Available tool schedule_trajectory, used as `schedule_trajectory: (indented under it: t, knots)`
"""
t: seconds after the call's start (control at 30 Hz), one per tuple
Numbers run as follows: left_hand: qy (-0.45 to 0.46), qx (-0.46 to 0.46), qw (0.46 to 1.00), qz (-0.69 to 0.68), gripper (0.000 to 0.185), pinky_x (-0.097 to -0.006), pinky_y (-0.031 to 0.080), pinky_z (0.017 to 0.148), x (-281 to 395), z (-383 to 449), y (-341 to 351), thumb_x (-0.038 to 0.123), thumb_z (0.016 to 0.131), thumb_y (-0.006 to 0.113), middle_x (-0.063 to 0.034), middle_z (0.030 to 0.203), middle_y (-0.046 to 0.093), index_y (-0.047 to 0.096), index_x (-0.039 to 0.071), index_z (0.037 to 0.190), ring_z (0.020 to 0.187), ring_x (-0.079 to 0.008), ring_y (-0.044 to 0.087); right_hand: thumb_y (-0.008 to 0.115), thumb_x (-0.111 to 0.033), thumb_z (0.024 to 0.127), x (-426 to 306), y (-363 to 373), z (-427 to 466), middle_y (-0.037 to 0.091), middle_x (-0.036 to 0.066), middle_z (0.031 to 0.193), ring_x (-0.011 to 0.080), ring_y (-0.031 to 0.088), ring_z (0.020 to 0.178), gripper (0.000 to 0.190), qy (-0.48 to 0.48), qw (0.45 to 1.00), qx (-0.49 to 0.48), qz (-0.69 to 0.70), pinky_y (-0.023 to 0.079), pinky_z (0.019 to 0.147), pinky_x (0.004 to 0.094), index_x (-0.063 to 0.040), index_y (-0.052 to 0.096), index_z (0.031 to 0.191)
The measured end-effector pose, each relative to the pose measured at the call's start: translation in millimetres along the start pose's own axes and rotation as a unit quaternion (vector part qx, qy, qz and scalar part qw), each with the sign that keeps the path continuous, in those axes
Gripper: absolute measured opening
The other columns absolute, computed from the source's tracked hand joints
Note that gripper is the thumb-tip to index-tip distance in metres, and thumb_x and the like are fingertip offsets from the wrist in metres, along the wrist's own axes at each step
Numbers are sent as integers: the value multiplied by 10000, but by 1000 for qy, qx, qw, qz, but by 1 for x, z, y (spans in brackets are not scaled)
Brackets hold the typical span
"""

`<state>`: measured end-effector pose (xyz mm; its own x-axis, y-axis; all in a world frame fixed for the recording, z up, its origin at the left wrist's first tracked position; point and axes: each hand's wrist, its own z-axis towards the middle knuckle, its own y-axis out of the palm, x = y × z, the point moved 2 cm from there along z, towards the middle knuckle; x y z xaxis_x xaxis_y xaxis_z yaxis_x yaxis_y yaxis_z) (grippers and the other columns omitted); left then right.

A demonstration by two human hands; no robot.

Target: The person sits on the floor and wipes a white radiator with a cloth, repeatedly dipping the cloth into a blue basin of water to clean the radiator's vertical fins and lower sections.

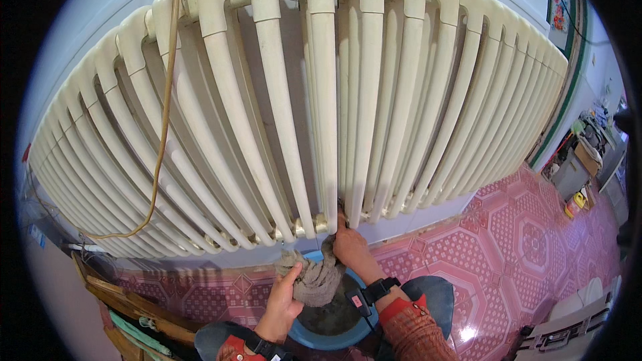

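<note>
A grey, wet-looking cloth [316, 281] hangs bunched over a blue plastic basin [321, 345] of dark, murky water. My left hand [281, 306] grips the bunched part, thumb on top. My right hand [352, 250] is at the foot of a cream-coloured column radiator [323, 110], its fingers reaching up into a narrow gap between two columns. One end of the cloth runs up to this hand and is pinched there; its fingertips are partly hidden by the columns. The basin stands on the floor between my knees, below the radiator.
A yellowish hose or cable [168, 105] hangs across the radiator's left side. Wooden boards [135, 306] lie at lower left on the pink patterned tile floor [531, 240]. A yellow bottle [576, 204] and clutter stand at far right; a grey case [562, 328] is at lower right.
</note>
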<state>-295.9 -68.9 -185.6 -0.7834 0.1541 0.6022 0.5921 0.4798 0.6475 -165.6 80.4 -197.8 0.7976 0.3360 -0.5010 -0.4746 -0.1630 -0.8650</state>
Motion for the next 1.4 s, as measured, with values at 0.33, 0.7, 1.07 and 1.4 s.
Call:
schedule_trajectory:
  t: [0.33,0.7,1.07,1.4]
  knots:
    - [-59,-31,996,-59,318,-472,489,905,-7,3,-20,119,875,652,-51,1138,619,554,118,1178,1050,-259,605,502,-51,784,-4,-19,-43,626,317,805,467,627,792,785,17,999,-26,13,482,726,549,-60,124,1473]
    - [-47,-27,997,-46,363,-507,478,913,-3,9,-20,158,873,661,-83,1188,606,536,109,1210,1079,-273,597,464,-3,809,12,15,-2,624,329,886,479,614,831,767,-50,992,37,105,477,763,543,-103,111,1483]
    - [-53,-20,998,-18,343,-482,418,994,-14,10,-19,229,896,629,-130,1195,619,582,49,1184,1123,-306,571,476,-5,806,13,4,-37,615,306,754,476,612,734,827,-12,998,-12,65,474,700,558,-216,78,1499]
    - [-34,-17,998,-50,355,-502,475,921,-7,12,-18,170,882,652,-72,1173,615,538,106,1212,1067,-275,603,504,-45,806,12,18,3,618,332,845,445,632,801,758,7,998,14,56,494,735,530,-91,161,1480]
